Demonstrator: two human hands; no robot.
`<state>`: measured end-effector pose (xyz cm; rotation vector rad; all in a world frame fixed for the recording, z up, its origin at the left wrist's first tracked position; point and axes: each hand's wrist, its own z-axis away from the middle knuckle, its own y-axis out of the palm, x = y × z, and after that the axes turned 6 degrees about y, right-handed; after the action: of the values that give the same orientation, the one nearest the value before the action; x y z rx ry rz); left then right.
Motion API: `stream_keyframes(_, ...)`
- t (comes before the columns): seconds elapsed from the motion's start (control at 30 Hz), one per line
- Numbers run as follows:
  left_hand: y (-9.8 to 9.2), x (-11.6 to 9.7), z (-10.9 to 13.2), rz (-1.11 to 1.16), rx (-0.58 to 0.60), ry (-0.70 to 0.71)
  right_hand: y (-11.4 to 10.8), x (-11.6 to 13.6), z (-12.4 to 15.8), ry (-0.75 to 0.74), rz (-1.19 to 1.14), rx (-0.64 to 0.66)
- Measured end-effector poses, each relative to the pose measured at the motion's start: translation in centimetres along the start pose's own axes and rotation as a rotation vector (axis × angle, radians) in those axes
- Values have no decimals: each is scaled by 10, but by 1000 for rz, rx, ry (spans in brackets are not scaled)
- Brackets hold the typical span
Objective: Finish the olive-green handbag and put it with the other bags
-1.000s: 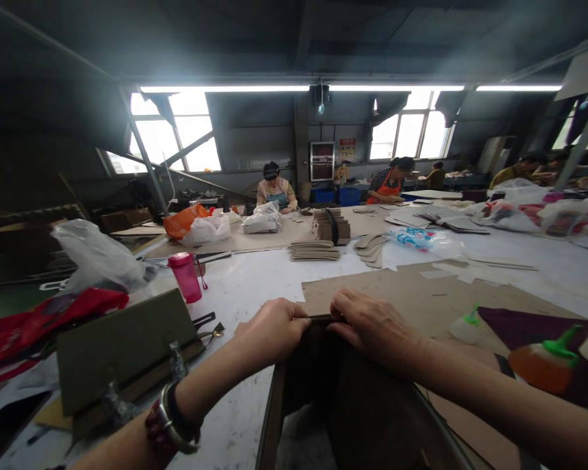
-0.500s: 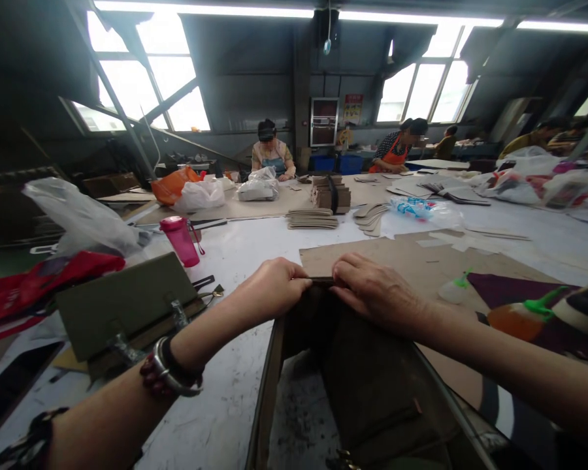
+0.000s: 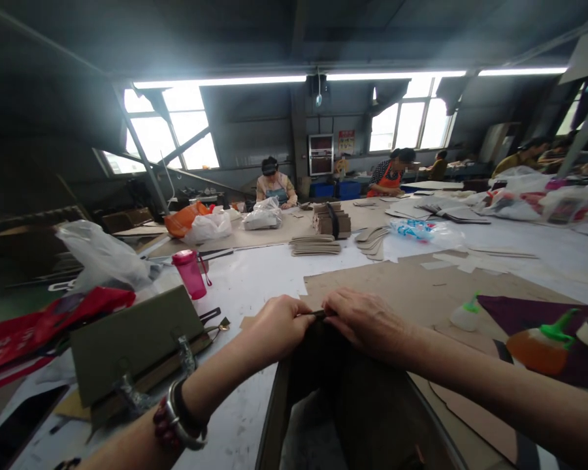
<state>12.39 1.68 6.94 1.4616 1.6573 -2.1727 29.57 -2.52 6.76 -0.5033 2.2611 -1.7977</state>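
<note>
A dark olive-brown bag (image 3: 377,408), apparently unfinished, stands below me with its opening toward me and its long edges running down out of view. My left hand (image 3: 285,326) pinches the far edge of the bag between thumb and fingers. Right beside it, my right hand (image 3: 365,320) is closed on the same edge, its fingertips nearly meeting the left ones. Only a short strip of the edge shows between the hands. Left of my forearm lies a green flap bag (image 3: 137,323) with plastic-wrapped fittings.
A pink bottle (image 3: 190,274) stands beyond the green bag. Glue bottles with green tips (image 3: 541,346) are at right on purple material. Stacked strips (image 3: 315,245) and brown board (image 3: 396,281) lie ahead. Several people (image 3: 274,183) sit across the table.
The view has tipped upward, so the surroundings appear lower. My hands have drawn slightly closer together along the bag's edge, both still gripping it.
</note>
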Motion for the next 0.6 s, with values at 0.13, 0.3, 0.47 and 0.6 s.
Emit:
stream_keyframes(0.13,-1,3,1,23,2,-3,3,2,-3,-96,47,21)
stream_keyframes(0.3,0,1,1,74,30,-7,5,4,-1,-145,18,43)
stream_keyframes(0.47,0,-3,4,74,20,-14,6,0,4,-118,-218,10)
stream_keyframes(0.6,-1,-3,7,85,32,3,7,-1,5,-8,-432,14)
